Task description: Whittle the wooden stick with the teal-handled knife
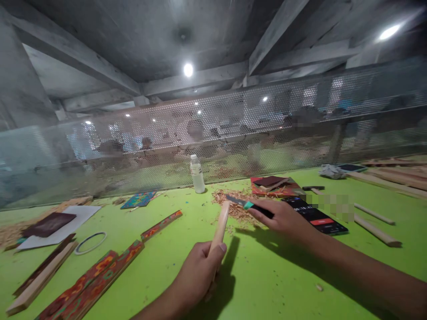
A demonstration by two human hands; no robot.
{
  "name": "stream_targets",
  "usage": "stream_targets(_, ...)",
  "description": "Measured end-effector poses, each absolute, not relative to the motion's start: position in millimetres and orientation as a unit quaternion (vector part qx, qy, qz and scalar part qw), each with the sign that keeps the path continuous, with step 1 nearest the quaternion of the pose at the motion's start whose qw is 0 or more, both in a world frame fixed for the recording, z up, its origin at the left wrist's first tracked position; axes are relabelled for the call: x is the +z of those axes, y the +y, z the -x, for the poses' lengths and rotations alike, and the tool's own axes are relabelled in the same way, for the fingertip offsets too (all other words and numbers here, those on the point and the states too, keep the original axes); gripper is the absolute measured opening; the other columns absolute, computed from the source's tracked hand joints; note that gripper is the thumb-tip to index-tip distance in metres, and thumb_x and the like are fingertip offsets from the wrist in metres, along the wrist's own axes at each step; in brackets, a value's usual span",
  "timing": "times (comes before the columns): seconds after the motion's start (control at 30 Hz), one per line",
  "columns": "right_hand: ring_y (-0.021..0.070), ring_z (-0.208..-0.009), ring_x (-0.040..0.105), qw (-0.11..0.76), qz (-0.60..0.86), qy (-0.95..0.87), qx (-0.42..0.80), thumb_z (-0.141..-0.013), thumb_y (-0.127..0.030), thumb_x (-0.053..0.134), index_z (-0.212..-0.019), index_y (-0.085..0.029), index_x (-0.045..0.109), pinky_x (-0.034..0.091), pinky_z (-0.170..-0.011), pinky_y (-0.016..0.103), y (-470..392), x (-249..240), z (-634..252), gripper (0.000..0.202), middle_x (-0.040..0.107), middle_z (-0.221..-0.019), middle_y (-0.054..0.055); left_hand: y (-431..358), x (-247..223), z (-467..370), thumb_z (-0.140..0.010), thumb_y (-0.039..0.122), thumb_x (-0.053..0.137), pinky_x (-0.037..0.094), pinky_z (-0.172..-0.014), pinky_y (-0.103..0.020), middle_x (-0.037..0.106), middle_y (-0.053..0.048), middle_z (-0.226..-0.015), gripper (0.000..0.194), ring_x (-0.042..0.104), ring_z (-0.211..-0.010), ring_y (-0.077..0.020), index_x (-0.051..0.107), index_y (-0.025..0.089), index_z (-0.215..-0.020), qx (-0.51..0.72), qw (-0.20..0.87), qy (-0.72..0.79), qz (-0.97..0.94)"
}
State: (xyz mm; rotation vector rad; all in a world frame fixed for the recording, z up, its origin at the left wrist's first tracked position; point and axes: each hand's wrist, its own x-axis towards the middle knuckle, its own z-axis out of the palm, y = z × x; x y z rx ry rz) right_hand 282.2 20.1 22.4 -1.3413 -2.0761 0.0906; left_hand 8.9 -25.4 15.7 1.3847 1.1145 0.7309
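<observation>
My left hand [203, 266] is closed around a pale wooden stick [221, 224], which slants up and away from me over the table. In my right hand [283, 218] is a utility knife [258, 209] with a black and teal handle. Its dark blade points left and lies close to the stick's far end; whether the two touch, I cannot tell. A heap of curled wood shavings [245, 215] lies on the green table [267, 275] behind the stick's tip.
A water bottle [197, 175] stands near the perforated metal screen [227, 133]. Painted wooden strips [103, 278], a white ring [90, 243] and brown sandpaper [50, 223] lie left. A phone [328, 226], wooden rods [376, 230] and a hammer [313, 188] lie right.
</observation>
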Motion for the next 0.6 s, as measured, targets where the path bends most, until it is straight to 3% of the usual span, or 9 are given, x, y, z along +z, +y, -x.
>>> stream_targets(0.1, 0.0355, -0.103, 0.071, 0.312, 0.544, -0.779, 0.027, -0.105, -0.050, 0.045, -0.122, -0.019, 0.074, 0.053, -0.086, 0.050, 27, 21, -287, 0.045, 0.077, -0.117, 0.018, -24, 15, -7, -0.075, 0.084, 0.062, 0.023, -0.027, -0.019, 0.039, 0.011, -0.044, 0.063, 0.029, -0.029, -0.0051, 0.045, 0.024, -0.068, 0.322, 0.560, 0.479, -0.595)
stream_targets(0.27, 0.0271, -0.078, 0.068, 0.236, 0.506, -0.827, 0.061, -0.104, -0.044, 0.049, -0.091, -0.021, 0.074, 0.050, -0.069, 0.038, 17, 19, -270, 0.037, 0.077, -0.088, 0.012, -21, 15, -7, -0.076, 0.084, 0.061, 0.024, -0.028, -0.019, 0.040, 0.010, -0.044, 0.063, 0.030, -0.029, -0.0053, 0.045, 0.024, -0.068, 0.324, 0.553, 0.476, -0.602)
stream_targets(0.6, 0.0231, -0.085, 0.067, 0.204, 0.486, -0.843, 0.109, -0.100, -0.047, 0.056, -0.094, -0.024, 0.077, 0.049, -0.074, 0.032, 17, 22, -272, 0.032, 0.075, -0.092, 0.008, -20, 12, -6, -0.075, 0.087, 0.059, 0.026, -0.029, -0.019, 0.039, 0.010, -0.043, 0.066, 0.032, -0.030, -0.0051, 0.043, 0.024, -0.067, 0.316, 0.535, 0.481, -0.618)
